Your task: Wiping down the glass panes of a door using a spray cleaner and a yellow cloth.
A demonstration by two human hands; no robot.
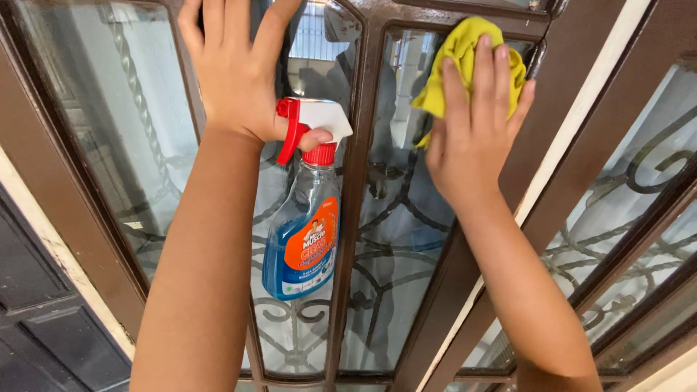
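Note:
My left hand (236, 69) is raised with its palm against the glass of a brown-framed door (363, 145). A clear spray bottle (305, 239) of blue liquid hangs from its thumb by the red trigger under the white nozzle. My right hand (475, 123) presses a crumpled yellow cloth (465, 54) flat against the upper part of the right-hand glass pane (399, 239). The fingers are spread over the cloth, and most of it is hidden beneath them.
Dark metal scrollwork (377, 283) shows behind the glass panes. A second glazed door leaf (639, 218) stands angled at the right. At lower left is a dark panel (43, 319) beside a pale frame edge.

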